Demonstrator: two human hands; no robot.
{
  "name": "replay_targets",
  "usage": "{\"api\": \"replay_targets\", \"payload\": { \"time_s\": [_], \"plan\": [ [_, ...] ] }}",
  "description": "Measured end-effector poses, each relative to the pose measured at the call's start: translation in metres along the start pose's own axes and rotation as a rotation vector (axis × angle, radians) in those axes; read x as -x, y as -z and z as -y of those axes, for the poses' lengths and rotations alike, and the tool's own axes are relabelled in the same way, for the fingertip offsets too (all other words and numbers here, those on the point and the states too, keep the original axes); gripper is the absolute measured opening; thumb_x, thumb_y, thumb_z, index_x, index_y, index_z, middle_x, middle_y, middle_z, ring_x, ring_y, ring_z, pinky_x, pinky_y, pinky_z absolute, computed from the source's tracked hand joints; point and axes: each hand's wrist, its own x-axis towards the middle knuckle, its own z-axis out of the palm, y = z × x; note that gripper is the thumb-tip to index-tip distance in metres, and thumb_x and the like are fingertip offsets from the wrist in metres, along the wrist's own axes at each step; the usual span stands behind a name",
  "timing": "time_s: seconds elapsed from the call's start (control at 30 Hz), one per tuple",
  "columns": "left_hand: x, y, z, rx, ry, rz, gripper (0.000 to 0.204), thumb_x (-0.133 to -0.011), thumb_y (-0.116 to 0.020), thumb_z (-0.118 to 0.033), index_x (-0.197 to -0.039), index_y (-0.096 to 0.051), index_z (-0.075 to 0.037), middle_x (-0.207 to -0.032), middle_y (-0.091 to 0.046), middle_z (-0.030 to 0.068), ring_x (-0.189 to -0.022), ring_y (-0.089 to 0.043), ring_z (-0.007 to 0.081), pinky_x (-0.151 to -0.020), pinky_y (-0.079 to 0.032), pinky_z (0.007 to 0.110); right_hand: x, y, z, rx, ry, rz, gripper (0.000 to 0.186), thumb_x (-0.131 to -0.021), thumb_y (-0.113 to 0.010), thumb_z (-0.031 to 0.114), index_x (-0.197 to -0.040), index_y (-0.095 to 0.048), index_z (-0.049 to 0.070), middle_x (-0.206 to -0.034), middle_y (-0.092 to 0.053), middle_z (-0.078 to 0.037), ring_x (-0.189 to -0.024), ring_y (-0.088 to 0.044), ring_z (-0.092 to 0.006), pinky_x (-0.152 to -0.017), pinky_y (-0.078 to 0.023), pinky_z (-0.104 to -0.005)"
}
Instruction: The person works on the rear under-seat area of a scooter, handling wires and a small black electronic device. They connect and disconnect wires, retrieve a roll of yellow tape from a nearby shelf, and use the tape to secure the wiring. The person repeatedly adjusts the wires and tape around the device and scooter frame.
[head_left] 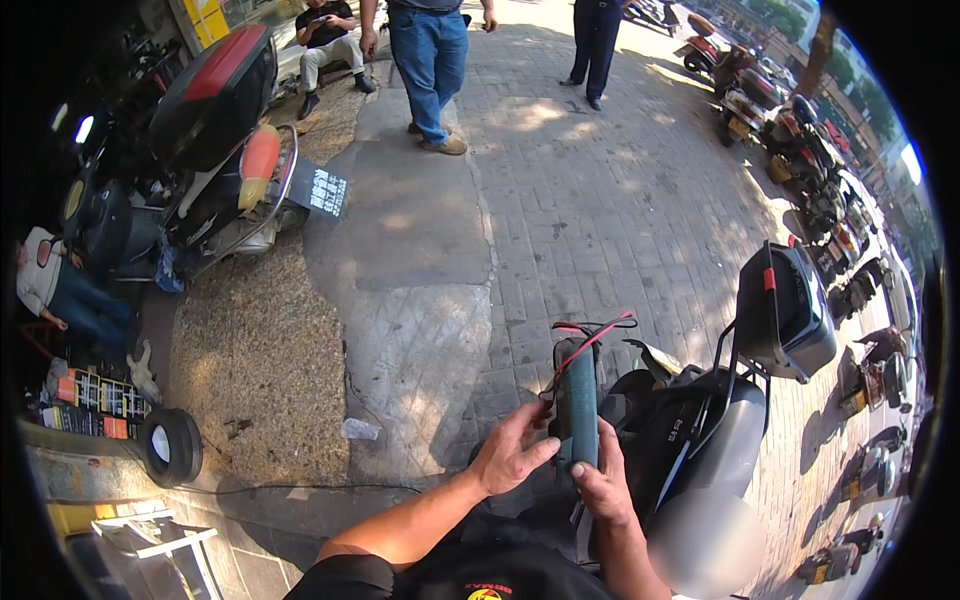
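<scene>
In front of me a long green battery pack (578, 405) stands lengthwise, its top end pointing away from me. Red and black wires (600, 328) come off its far end and loop over it. My right hand (606, 478) grips the pack's near right side, thumb lying on its face. Along the left side sits my left hand (517, 450), fingers curled against the pack and the thumb near its lower part; its fingertips are partly hidden behind the pack and wires. Just right of the hands is a parked scooter (700, 440) with a black rear box (787, 310).
At left stands another scooter (230, 200) with a red-and-black box. A tyre (170, 447) and a white metal frame (165, 545) lie lower left. A cable (300, 488) crosses the ground. Several people stand or sit beyond; parked scooters (810, 180) line the right.
</scene>
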Motion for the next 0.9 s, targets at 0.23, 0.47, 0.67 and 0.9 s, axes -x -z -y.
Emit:
{"api": "replay_targets", "payload": {
  "time_s": [0.23, 0.47, 0.67, 0.9],
  "plan": [
    [-0.017, 0.063, -0.073, -0.044, -0.185, -0.348, 0.072, -0.079, -0.076, -0.025, -0.133, -0.043, 0.009, -0.113, -0.063, 0.0192, -0.106, -0.062, 0.0260, -0.093, -0.051, 0.038, -0.066, -0.069, -0.002, 0.283, 0.121, 0.298, 0.106, -0.076, -0.089, 0.029, -0.152, -0.021, -0.001, -0.136, -0.047, -0.015, -0.126, -0.050, -0.0269, -0.106, -0.042, -0.0416],
    [0.020, 0.141, -0.113, 0.214, -0.186, -0.111, 0.067, -0.077, -0.069, -0.028, -0.132, -0.049, 0.005, -0.112, -0.059, 0.0107, -0.102, -0.055, 0.0182, -0.092, -0.045, 0.032, -0.193, -0.126, 0.071, 0.571, 0.476, 0.583, 0.092, -0.080, -0.079, 0.025, -0.155, -0.029, 0.003, -0.145, -0.048, -0.016, -0.133, -0.048, -0.0298, -0.109, -0.039, -0.0450],
    [0.041, 0.172, -0.140, 0.426, -0.247, -0.136, 0.085, -0.067, -0.064, -0.033, -0.140, -0.047, 0.006, -0.110, -0.060, 0.0090, -0.096, -0.057, 0.0157, -0.086, -0.046, 0.028, -0.254, -0.189, 0.072, 0.105, -0.106, 1.122, 0.061, -0.081, -0.082, 0.031, -0.128, -0.060, -0.002, -0.123, -0.065, -0.012, -0.116, -0.060, -0.0244, -0.103, -0.042, -0.0371],
    [-0.003, 0.233, -0.154, 0.453, -0.347, -0.438, 0.075, -0.071, -0.070, -0.028, -0.133, -0.051, 0.008, -0.104, -0.062, 0.0078, -0.091, -0.058, 0.0150, -0.082, -0.048, 0.029, -0.329, -0.218, 0.006, 0.103, -0.263, 1.050, 0.023, -0.098, -0.064, 0.013, -0.116, -0.066, -0.001, -0.109, -0.071, -0.007, -0.101, -0.064, -0.0159, -0.092, -0.048, -0.0327]
  ]
}}
